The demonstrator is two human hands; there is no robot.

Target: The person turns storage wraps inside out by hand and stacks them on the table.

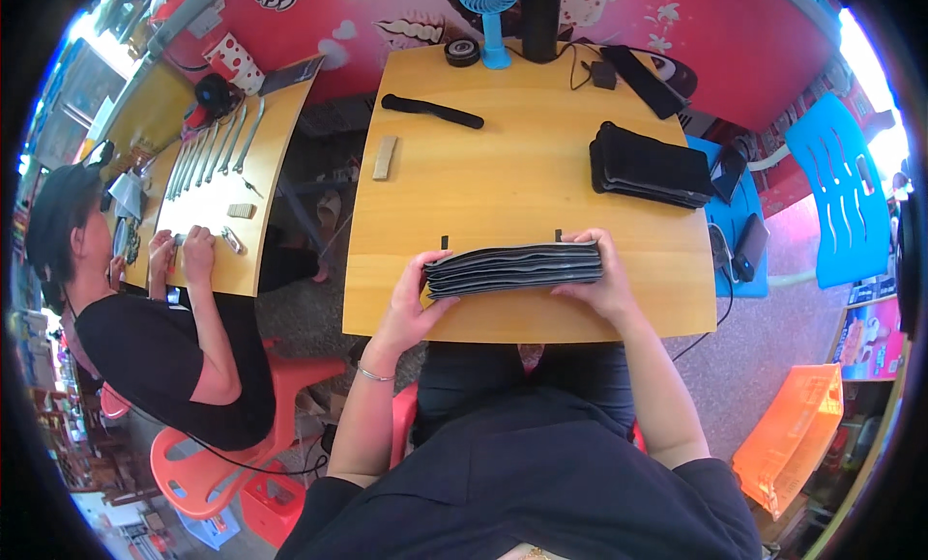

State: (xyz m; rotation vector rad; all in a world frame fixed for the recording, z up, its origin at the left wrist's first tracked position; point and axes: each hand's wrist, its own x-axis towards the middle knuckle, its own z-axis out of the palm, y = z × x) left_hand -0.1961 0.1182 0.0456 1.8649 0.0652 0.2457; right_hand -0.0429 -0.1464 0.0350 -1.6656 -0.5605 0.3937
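A: Near edge of the rectangular yellow wood-grain table [464,193]?
B: Flat layered black stack [512,270], grey edge stripes.
A: Far edge?
B: Light-blue round-headed plastic fan [492,50], plain black cylindrical bottle [539,21].
A: Right edge?
B: Black pile of flat, rounded pieces [650,164].

Single head view, fisheye, very wide. Looks from wearer's head steeply down and forward: dark shirt [483,454] nearest, filling lower edge of view; left hand [405,312] and right hand [606,285] mid-frame at near edge of table [512,173]. Table's far edge lies farther off, near top, pink wall [735,48] beyond. Sideways reach: neighbouring table [278,125] past left edge, blue chair [841,198] past right. Straight lines bow toward rim.
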